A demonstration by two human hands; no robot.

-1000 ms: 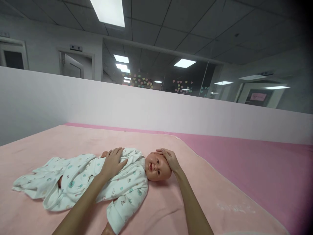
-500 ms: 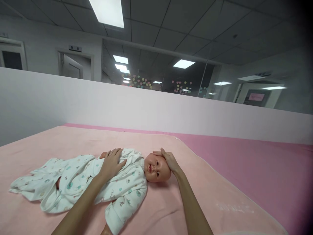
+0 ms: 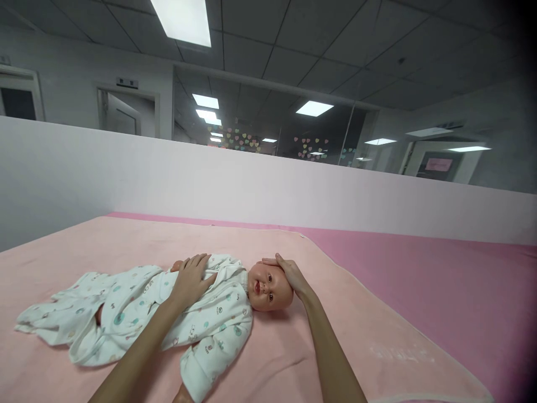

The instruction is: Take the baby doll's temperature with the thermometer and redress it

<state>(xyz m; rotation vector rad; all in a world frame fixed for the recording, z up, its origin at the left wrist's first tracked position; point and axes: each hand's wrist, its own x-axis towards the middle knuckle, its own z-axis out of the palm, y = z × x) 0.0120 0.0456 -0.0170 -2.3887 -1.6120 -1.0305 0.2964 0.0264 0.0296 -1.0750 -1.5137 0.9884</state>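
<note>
A baby doll [image 3: 268, 289] in a white printed romper [image 3: 138, 310] lies on its back on a light pink blanket [image 3: 293, 358], head to the right. My left hand [image 3: 191, 279] rests flat on the doll's chest, fingers stretched out. My right hand [image 3: 288, 272] lies over the top of the doll's head, fingers curved along the crown and forehead. One sleeve of the romper points toward me near the bottom edge.
The blanket covers a darker pink surface [image 3: 440, 285] that shows to the right and along the back. A low white partition wall [image 3: 268, 184] runs behind it. Beyond are glass walls, doors and ceiling lights.
The doll and both hands have hardly moved; the doll sits very slightly further left than a second ago, and the view has shifted a little.
</note>
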